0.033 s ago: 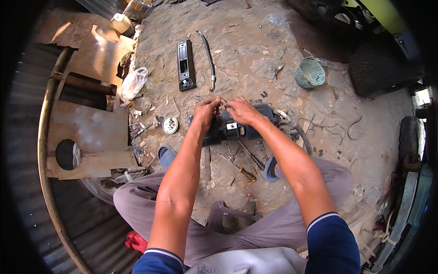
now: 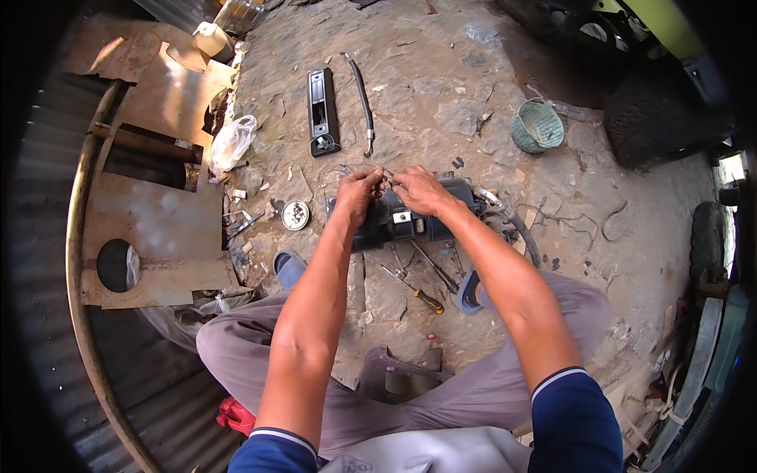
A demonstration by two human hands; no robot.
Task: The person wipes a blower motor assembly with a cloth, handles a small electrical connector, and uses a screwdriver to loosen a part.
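A black plastic unit [image 2: 418, 225] with a small pale fitting on its front lies on the stone floor before me. Above it my left hand [image 2: 357, 191] pinches a small, thin piece that looks like a wire [image 2: 345, 169]; thin wires trail to the left from there. My right hand [image 2: 419, 189] is beside it, thumb and finger closed at the same thin piece. The fingertips nearly meet, so the piece's exact shape is hard to make out. A hose with a metal end [image 2: 520, 225] leaves the unit's right side.
A long black housing [image 2: 322, 106] and short hose [image 2: 363, 102] lie beyond. A round tin [image 2: 295, 215], screwdriver [image 2: 428, 301], other tools and a woven basket [image 2: 536, 124] surround me. Cut sheet metal [image 2: 150, 229] stands left; dark parts and a tyre [image 2: 702, 244] sit right.
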